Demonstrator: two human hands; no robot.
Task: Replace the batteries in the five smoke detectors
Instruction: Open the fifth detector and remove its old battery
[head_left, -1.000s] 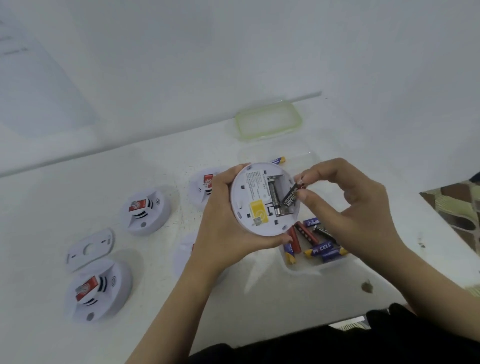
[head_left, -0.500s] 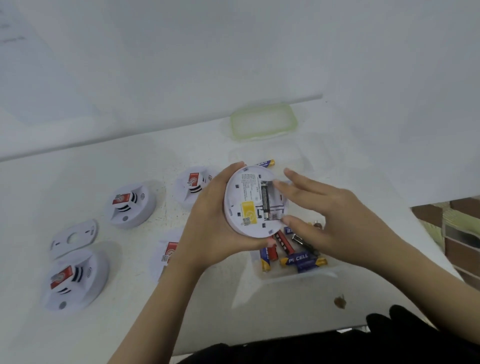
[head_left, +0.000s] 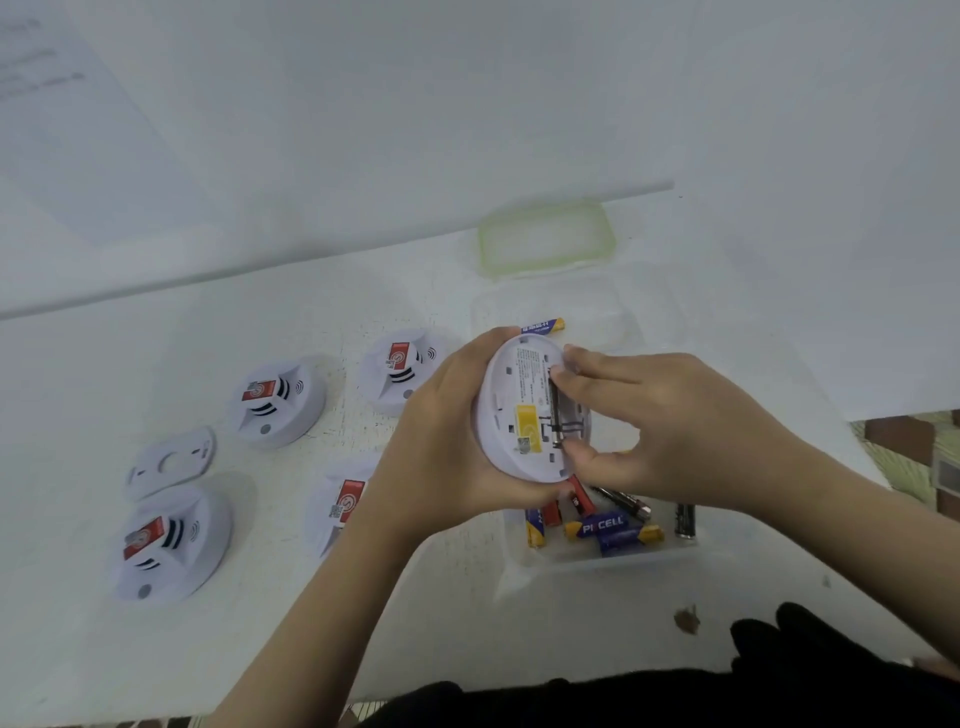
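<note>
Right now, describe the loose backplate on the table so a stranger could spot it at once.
On the white table, go to its left side. The backplate lies between the front-left smoke detector and the detector behind it. Unlike those domed, red-labelled units, it is flat and thin with a round hole.

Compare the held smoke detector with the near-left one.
The held detector is tilted in the left hand; the near-left detector lies on the table. The held detector shows its back, with yellow label and battery bay; the near-left detector shows a red sticker and vents. Both are round and white.
</note>
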